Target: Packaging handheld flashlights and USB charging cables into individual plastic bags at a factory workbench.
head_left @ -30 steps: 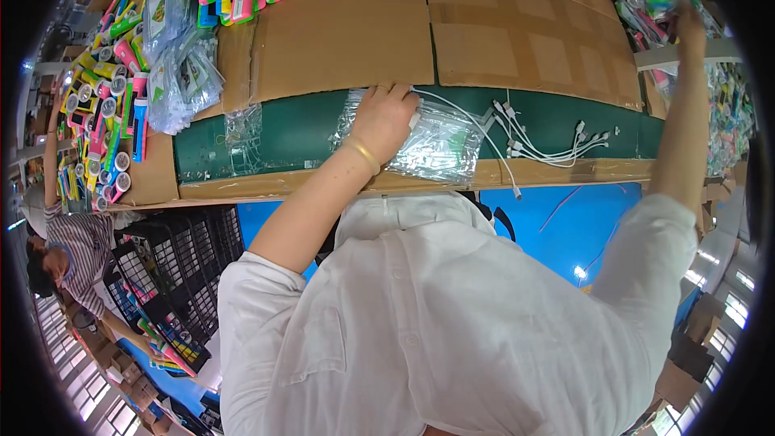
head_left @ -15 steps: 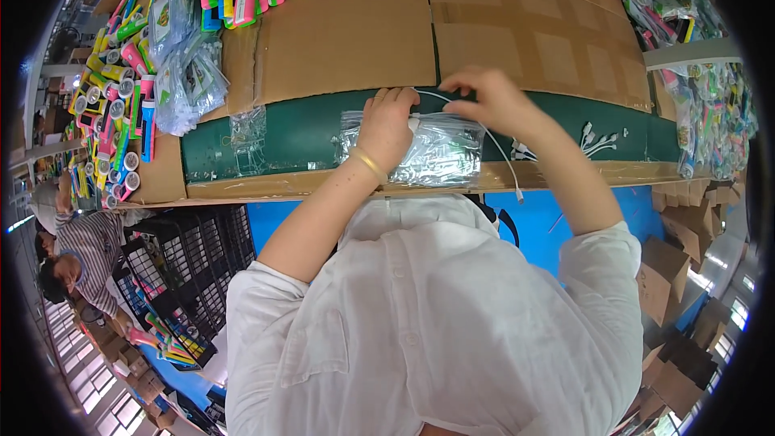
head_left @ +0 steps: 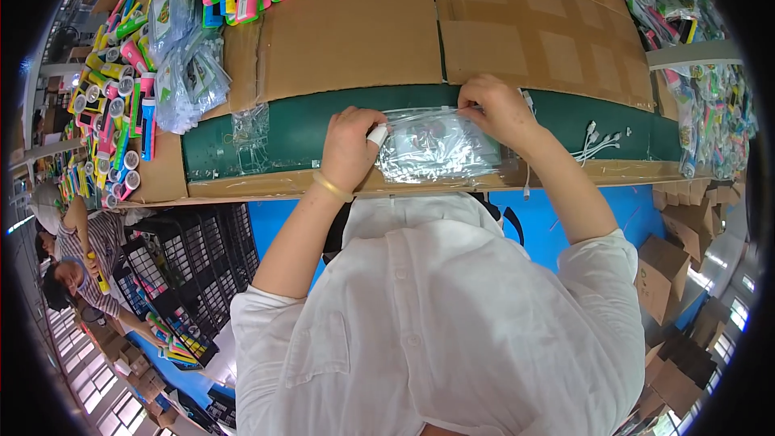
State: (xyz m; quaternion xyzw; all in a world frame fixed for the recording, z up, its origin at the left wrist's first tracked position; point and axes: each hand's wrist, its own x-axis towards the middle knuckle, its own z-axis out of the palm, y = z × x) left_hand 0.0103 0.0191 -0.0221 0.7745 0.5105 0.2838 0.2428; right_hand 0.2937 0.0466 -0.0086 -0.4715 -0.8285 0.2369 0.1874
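Note:
A stack of clear plastic bags lies on the green strip of the table in front of me. My left hand is closed at its left edge, fingers bent onto the plastic. A small white piece shows at its thumb tip; whether it is a cover or a plug is unclear. My right hand pinches the top right corner of the upper bag. Below that wrist a white cable plug hangs over the table's front edge. Most of its cable is hidden by my hand and forearm.
Several white cables lie to the right. Colourful flashlights and clear bags are heaped at left, more packed bags at right. Cardboard covers the table's far part. At lower left, a co-worker is beside black crates.
My right hand has moved down and right, from the white cable onto the bag's corner. My left hand has shifted left to the bag's edge. The co-worker has raised a yellow flashlight.

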